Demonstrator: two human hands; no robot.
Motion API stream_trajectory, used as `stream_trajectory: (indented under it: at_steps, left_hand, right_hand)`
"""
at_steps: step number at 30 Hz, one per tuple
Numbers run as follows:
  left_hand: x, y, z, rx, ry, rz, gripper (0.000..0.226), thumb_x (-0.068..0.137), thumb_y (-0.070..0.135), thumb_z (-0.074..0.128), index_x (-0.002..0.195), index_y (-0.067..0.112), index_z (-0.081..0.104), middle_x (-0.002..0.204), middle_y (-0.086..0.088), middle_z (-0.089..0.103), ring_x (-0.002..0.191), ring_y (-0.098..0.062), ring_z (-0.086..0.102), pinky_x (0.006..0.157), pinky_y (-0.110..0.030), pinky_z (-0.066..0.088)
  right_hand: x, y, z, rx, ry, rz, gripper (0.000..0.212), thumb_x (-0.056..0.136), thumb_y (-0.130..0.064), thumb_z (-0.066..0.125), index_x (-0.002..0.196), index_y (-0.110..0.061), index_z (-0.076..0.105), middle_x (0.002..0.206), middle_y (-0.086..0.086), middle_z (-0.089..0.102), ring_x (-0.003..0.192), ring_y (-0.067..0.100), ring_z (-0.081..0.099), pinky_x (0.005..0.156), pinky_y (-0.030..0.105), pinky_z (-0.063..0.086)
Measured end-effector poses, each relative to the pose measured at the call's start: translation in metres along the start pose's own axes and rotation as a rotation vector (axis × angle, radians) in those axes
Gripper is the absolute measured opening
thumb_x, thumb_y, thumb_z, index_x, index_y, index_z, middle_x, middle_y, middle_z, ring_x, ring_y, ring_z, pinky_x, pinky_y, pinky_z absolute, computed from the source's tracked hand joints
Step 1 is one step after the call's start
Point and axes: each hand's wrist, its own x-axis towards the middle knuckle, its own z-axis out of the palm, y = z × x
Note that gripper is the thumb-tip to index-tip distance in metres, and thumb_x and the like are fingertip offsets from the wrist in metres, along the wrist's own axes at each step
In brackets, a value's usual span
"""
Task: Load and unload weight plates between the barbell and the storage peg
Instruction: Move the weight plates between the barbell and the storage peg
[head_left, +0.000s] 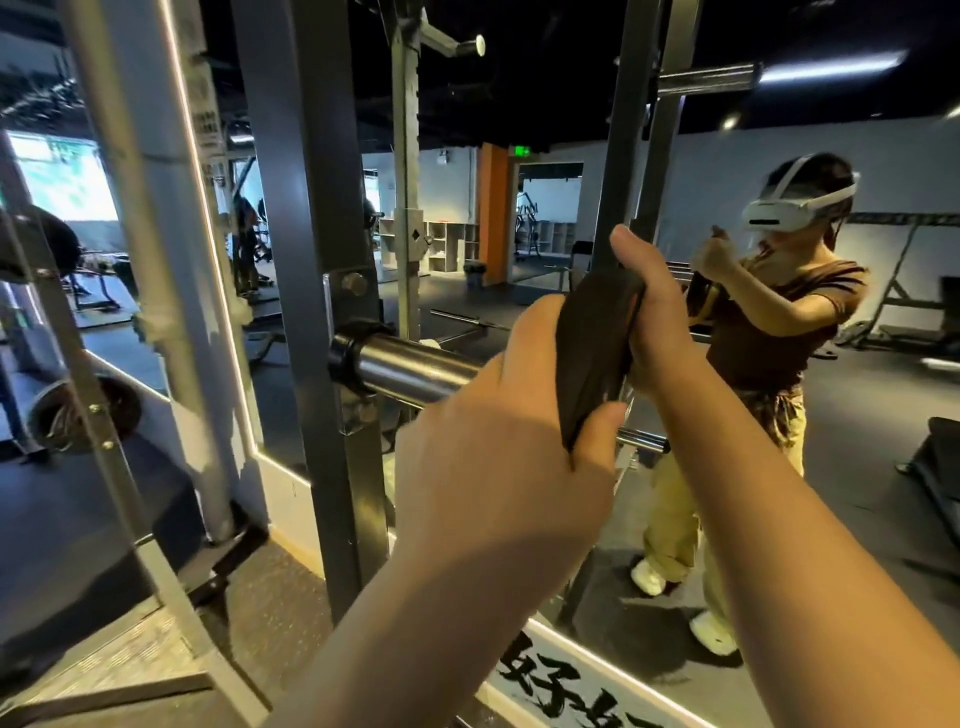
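A black weight plate (592, 353), seen edge-on, sits between both hands just off the bare end of the chrome barbell sleeve (405, 371), which runs away toward 10 o'clock into the rack upright (311, 270). The left hand (498, 415) grips its near rim; the right hand (649, 317) wraps the far rim, thumb up. Whether loading or unloading, I cannot tell; loading next would call for lining the hidden bore up with the sleeve.

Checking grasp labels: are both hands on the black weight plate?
Yes: the left hand and right hand both grip the black weight plate, held edge-on at the chrome barbell sleeve.
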Motion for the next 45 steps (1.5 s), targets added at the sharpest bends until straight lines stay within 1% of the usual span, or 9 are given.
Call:
stream_trajectory:
  at_steps: [7,11,15,21,27,33,37,41,45]
  left_hand:
    - [0.013,0.01,0.002,-0.065,-0.201,-0.072,0.066,0.092,0.035,0.057,0.137,0.041,0.01,0.091,0.011,0.055,0.086,-0.007,0.061,0.083,-0.031,0.055]
    - [0.06,0.011,-0.008,-0.116,-0.43,-0.128,0.057,0.089,0.022,0.063,0.139,0.026,0.035,0.114,0.002,0.057,0.101,-0.016,0.06,0.092,-0.037,0.052]
    - [0.091,0.006,-0.02,-0.137,-0.594,-0.11,0.045,0.088,0.021,0.062,0.13,0.019,0.049,0.099,-0.002,0.062,0.081,-0.015,0.066,0.071,-0.026,0.056]
    - [0.057,-0.013,-0.015,-0.397,-0.406,-0.066,0.042,0.089,0.016,0.061,0.124,0.033,0.044,0.102,0.004,0.063,0.083,-0.014,0.068,0.077,-0.034,0.059]
    - [0.011,-0.043,-0.003,-0.427,-0.079,0.067,0.068,0.075,0.019,0.058,0.137,0.034,0.034,0.11,0.026,0.053,0.097,0.01,0.057,0.07,-0.005,0.048]
    - [0.061,-0.04,-0.025,-0.389,-0.333,-0.1,0.055,0.088,0.014,0.062,0.137,0.029,0.041,0.106,0.008,0.06,0.088,-0.009,0.065,0.079,-0.026,0.057]
    - [0.094,-0.028,-0.029,-0.296,-0.487,-0.144,0.044,0.086,0.014,0.061,0.127,0.025,0.049,0.101,-0.002,0.062,0.082,-0.017,0.066,0.071,-0.027,0.056]
    - [0.102,-0.023,-0.026,-0.207,-0.443,-0.147,0.043,0.089,0.022,0.061,0.131,0.024,0.051,0.094,0.001,0.064,0.081,-0.012,0.062,0.073,-0.024,0.051]
    - [0.07,-0.029,-0.024,-0.046,-0.207,-0.032,0.045,0.095,0.042,0.054,0.138,0.031,0.043,0.127,0.008,0.05,0.104,-0.005,0.049,0.082,-0.015,0.039]
  right_hand:
    - [0.017,0.02,0.002,0.083,0.025,0.078,0.034,0.1,-0.039,0.038,0.074,-0.018,0.049,0.043,-0.013,0.056,0.041,-0.001,0.055,0.056,0.02,0.043]
    - [0.0,0.049,-0.01,0.272,0.151,0.174,0.036,0.096,-0.048,0.044,0.084,-0.017,0.059,0.061,-0.004,0.064,0.064,0.011,0.061,0.058,0.025,0.049]
    - [-0.023,0.071,-0.02,0.264,0.212,0.258,0.051,0.057,-0.07,0.07,0.076,-0.023,0.065,0.078,0.004,0.053,0.07,0.023,0.046,0.064,0.032,0.035]
    - [-0.013,0.038,-0.009,0.121,0.114,0.192,0.034,0.094,-0.048,0.045,0.081,-0.02,0.06,0.068,-0.002,0.061,0.068,0.015,0.059,0.071,0.032,0.046]
    - [0.013,0.011,0.018,-0.027,-0.047,0.111,0.019,0.097,-0.045,0.044,0.092,-0.028,0.052,0.084,0.0,0.059,0.08,0.013,0.058,0.075,0.029,0.045]
    - [0.014,0.055,0.009,0.229,0.133,0.152,0.028,0.097,-0.041,0.045,0.086,-0.021,0.06,0.058,-0.007,0.066,0.06,0.008,0.065,0.062,0.027,0.048]
    - [0.005,0.081,0.005,0.352,0.172,0.246,0.035,0.093,-0.046,0.05,0.102,-0.016,0.065,0.08,0.005,0.071,0.083,0.022,0.068,0.078,0.038,0.052]
    - [0.0,0.091,0.008,0.329,0.217,0.288,0.047,0.09,-0.054,0.048,0.114,-0.017,0.065,0.103,0.01,0.072,0.103,0.028,0.066,0.097,0.047,0.048]
    - [0.001,0.093,0.009,0.347,0.222,0.292,0.044,0.093,-0.053,0.045,0.108,-0.017,0.065,0.099,0.009,0.072,0.098,0.027,0.067,0.093,0.044,0.049]
